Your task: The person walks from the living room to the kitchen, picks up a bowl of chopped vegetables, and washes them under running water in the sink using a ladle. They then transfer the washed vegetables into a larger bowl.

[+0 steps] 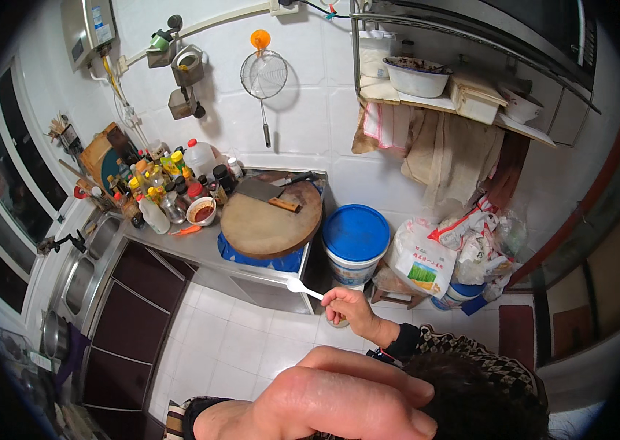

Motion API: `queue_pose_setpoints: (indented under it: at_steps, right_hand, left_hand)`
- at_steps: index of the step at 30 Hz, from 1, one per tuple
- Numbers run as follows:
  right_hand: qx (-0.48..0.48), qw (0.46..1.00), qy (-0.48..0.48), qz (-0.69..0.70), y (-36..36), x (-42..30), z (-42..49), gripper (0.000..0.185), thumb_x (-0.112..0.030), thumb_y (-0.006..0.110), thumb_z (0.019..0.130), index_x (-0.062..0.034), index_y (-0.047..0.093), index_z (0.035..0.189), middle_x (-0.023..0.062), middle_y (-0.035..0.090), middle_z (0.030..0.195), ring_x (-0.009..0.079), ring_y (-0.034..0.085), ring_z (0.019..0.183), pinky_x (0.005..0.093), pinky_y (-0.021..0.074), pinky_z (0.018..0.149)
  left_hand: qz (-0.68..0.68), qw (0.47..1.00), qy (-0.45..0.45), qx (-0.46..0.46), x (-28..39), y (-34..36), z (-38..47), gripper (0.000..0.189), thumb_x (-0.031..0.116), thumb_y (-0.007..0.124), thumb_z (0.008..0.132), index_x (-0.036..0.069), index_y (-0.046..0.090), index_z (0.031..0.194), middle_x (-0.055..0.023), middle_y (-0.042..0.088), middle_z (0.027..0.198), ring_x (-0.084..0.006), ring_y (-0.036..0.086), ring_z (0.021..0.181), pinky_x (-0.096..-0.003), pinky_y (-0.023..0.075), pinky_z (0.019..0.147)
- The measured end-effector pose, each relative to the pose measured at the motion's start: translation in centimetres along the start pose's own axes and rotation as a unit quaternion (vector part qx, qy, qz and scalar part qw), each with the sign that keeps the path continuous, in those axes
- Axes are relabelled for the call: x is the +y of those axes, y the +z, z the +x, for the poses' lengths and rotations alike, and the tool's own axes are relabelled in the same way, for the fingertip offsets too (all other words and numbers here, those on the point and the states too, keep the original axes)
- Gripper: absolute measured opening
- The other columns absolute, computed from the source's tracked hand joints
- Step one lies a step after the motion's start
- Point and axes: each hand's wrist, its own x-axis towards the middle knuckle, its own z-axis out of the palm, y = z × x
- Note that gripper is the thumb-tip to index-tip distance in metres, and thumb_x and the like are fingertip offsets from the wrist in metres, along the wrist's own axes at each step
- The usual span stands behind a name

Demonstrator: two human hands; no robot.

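In my right hand (355,314) is a white plastic spoon (303,287), gripped by its handle with the bowl pointing left, over the tiled floor near the counter's corner. Close under the camera, my left hand (337,393) looks very large, its fingers bent and pointing right beside dark hair (469,390). Whether it holds anything is hidden. Ahead on the steel counter (208,245), a thick round wooden chopping board (271,231) rests on blue material. A cleaver (266,193) and a black-handled knife (299,179) lie toward its back.
Left of the board stand several seasoning bottles (200,159) and a bowl of red sauce (201,211). A blue-lidded bucket (356,234) is right of the counter, beside a flour bag (425,261). A strainer (264,74) hangs on the wall; a rack shelf (376,94) overhangs at right.
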Motion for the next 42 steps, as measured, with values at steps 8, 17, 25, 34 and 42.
queue_pose_setpoints:
  at_steps: [8, 17, 25, 34, 42]
  right_hand:
    - [0.013, 1.000, -0.019, 0.002, 0.9, 0.2, -1.2, 0.015, -0.008, 0.048, 0.086, -0.0008, 0.059, 0.092, 0.0039, 0.058, 0.069, 0.0088, 0.053, 0.058, 0.0193, 0.0427, 0.053]
    - [0.022, 0.999, -0.023, 0.015, 0.8, 0.0, -1.0, 0.012, -0.008, 0.049, 0.088, -0.0013, 0.059, 0.091, 0.0046, 0.059, 0.069, 0.0085, 0.052, 0.057, 0.0189, 0.0416, 0.054]
    - [0.010, 1.000, -0.024, 0.008, 0.5, -0.1, -0.2, 0.013, -0.007, 0.048, 0.088, -0.0008, 0.058, 0.092, 0.0049, 0.058, 0.069, 0.0091, 0.053, 0.057, 0.0195, 0.0414, 0.054]
    - [0.010, 1.000, -0.021, 0.000, -0.4, 0.0, 0.3, 0.014, -0.007, 0.047, 0.086, -0.0004, 0.058, 0.092, 0.0042, 0.059, 0.068, 0.0088, 0.052, 0.056, 0.0193, 0.0422, 0.052]
    - [0.012, 1.000, -0.029, -0.004, -1.1, -0.4, 0.0, 0.014, -0.007, 0.047, 0.085, -0.0007, 0.058, 0.092, 0.0040, 0.058, 0.068, 0.0086, 0.052, 0.056, 0.0193, 0.0423, 0.052]
  left_hand:
    - [-0.026, 0.999, 0.020, -0.009, 1.1, 0.7, -0.3, 0.032, -0.006, 0.052, 0.077, 0.018, 0.067, 0.091, -0.0185, 0.052, 0.103, -0.0307, 0.055, 0.090, -0.0419, 0.0528, 0.078]
    - [-0.048, 0.999, 0.003, -0.015, 1.0, 0.4, -0.2, 0.031, -0.006, 0.053, 0.076, 0.017, 0.067, 0.091, -0.0195, 0.052, 0.104, -0.0302, 0.056, 0.089, -0.0407, 0.0533, 0.076]
    - [-0.078, 0.993, -0.022, -0.081, 0.4, -0.8, 0.6, 0.029, -0.005, 0.051, 0.077, 0.016, 0.066, 0.090, -0.0191, 0.051, 0.106, -0.0310, 0.057, 0.089, -0.0401, 0.0525, 0.078]
    - [-0.126, 0.985, -0.091, 0.078, 0.9, 1.7, -0.5, 0.022, -0.002, 0.053, 0.081, 0.015, 0.067, 0.083, -0.0156, 0.051, 0.103, -0.0291, 0.053, 0.089, -0.0383, 0.0519, 0.076]
    - [-0.121, 0.964, -0.177, 0.159, 2.9, 2.4, 1.2, 0.012, 0.006, 0.068, 0.077, 0.018, 0.067, 0.076, -0.0082, 0.051, 0.101, -0.0269, 0.051, 0.093, -0.0360, 0.0483, 0.081]
